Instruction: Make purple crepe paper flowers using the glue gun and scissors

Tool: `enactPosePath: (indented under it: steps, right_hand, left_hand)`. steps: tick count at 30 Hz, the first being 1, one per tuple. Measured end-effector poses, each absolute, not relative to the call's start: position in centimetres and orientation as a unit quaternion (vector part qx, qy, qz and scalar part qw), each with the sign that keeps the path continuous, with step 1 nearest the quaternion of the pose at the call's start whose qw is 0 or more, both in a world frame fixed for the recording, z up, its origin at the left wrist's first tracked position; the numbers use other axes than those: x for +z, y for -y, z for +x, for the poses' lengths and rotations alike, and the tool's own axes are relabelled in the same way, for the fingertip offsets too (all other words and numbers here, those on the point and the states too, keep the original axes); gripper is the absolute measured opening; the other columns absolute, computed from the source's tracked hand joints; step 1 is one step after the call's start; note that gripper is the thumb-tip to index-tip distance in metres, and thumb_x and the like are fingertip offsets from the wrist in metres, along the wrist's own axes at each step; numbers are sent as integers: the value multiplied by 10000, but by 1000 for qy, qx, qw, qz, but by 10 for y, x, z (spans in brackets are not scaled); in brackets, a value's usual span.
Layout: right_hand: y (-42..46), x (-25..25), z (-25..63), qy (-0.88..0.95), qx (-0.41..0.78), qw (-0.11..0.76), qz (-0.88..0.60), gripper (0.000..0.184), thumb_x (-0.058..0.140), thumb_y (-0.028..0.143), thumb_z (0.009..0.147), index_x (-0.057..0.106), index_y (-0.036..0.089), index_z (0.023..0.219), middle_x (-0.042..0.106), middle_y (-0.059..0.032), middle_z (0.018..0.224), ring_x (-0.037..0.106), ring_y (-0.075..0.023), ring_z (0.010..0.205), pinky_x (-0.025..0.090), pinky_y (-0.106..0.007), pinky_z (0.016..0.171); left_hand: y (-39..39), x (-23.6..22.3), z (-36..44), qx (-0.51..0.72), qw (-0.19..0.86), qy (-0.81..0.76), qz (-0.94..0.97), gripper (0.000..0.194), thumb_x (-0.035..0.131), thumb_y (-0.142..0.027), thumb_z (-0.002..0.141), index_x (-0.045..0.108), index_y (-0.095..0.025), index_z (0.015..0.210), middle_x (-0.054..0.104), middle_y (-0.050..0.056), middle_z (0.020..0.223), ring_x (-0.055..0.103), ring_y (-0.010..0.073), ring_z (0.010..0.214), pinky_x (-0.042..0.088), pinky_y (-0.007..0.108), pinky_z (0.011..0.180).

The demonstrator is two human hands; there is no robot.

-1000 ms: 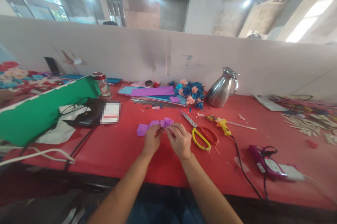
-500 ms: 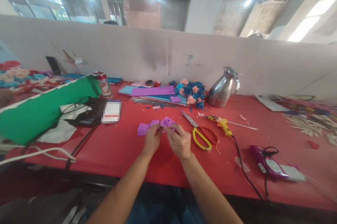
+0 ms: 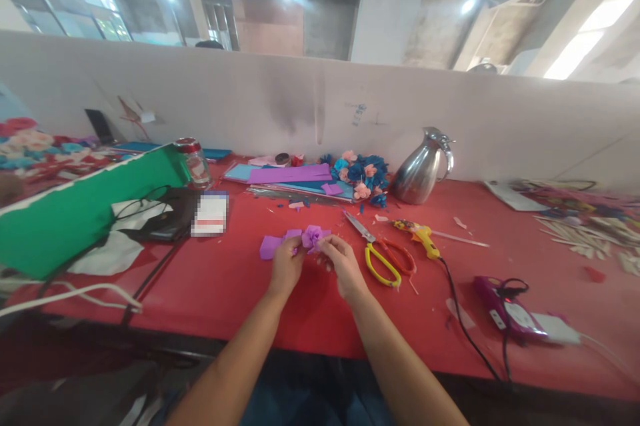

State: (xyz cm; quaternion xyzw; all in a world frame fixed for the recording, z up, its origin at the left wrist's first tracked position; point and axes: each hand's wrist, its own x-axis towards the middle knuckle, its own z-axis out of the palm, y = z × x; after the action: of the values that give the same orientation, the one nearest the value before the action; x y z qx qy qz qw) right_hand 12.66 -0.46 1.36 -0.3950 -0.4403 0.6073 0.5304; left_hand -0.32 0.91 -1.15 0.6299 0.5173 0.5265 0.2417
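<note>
A purple paper flower (image 3: 313,239) is between my two hands, just above the red table. My left hand (image 3: 287,266) pinches its left underside. On the right, my right hand (image 3: 342,265) has thumb and forefinger closed on the flower's edge, the other fingers curled below. Behind my left hand lie purple paper pieces (image 3: 271,247) on the table. To the right of my right hand, scissors (image 3: 383,258) with one yellow and one red handle lie with blades pointing away.
A yellow glue gun (image 3: 426,241) lies right of the scissors, its cord running to a purple power box (image 3: 507,309). A steel jug (image 3: 420,169), finished paper flowers (image 3: 367,173) and paper sheets (image 3: 290,175) stand along the back. At left are a green board (image 3: 95,213) and a glass jar (image 3: 195,166).
The flower has tilted and moved slightly left, with more of its face showing. My right hand has turned, and its fingers now reach to the flower's right edge.
</note>
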Motion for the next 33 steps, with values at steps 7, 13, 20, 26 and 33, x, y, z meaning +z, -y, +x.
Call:
enactPosePath:
  steps: [7, 13, 20, 26, 33]
  right_hand:
    - [4, 12, 128, 422, 596, 558, -393, 166, 675, 307, 625, 582, 175, 665, 522, 49, 502, 400, -71, 452, 264, -207, 458]
    - [4, 14, 128, 412, 593, 567, -397, 150, 654, 302, 615, 575, 175, 635, 513, 49, 496, 394, -70, 451, 263, -208, 457]
    - [4, 14, 126, 391, 614, 565, -388, 209, 684, 358, 624, 577, 180, 656, 524, 46, 517, 411, -73, 454, 247, -207, 440]
    - [3, 10, 128, 371, 604, 588, -389, 202, 692, 356, 619, 603, 187, 682, 549, 39, 557, 435, -80, 477, 280, -209, 461]
    - [4, 11, 127, 340, 643, 581, -365, 222, 714, 373, 611, 605, 183, 650, 540, 38, 534, 418, -73, 458, 258, -204, 444]
  left_hand:
    - [-11, -15, -4, 532, 240, -519, 624, 212, 534, -282, 818, 666, -172, 694, 656, 19, 682, 573, 173, 675, 428, 269, 667]
    - [-10, -13, -4, 536, 247, -513, 624, 216, 542, -295, 820, 683, -172, 713, 654, 12, 664, 561, 162, 646, 409, 250, 627]
    - [-9, -13, -3, 526, 250, -508, 635, 186, 537, -234, 815, 704, -179, 757, 689, 26, 728, 593, 176, 694, 434, 276, 680]
    - [-9, -12, -3, 521, 231, -517, 639, 190, 526, -188, 813, 713, -186, 776, 709, 35, 759, 621, 187, 748, 446, 290, 709]
    - [-9, -11, -4, 515, 231, -512, 648, 184, 541, -209, 828, 715, -190, 772, 711, 29, 751, 634, 188, 736, 449, 278, 684]
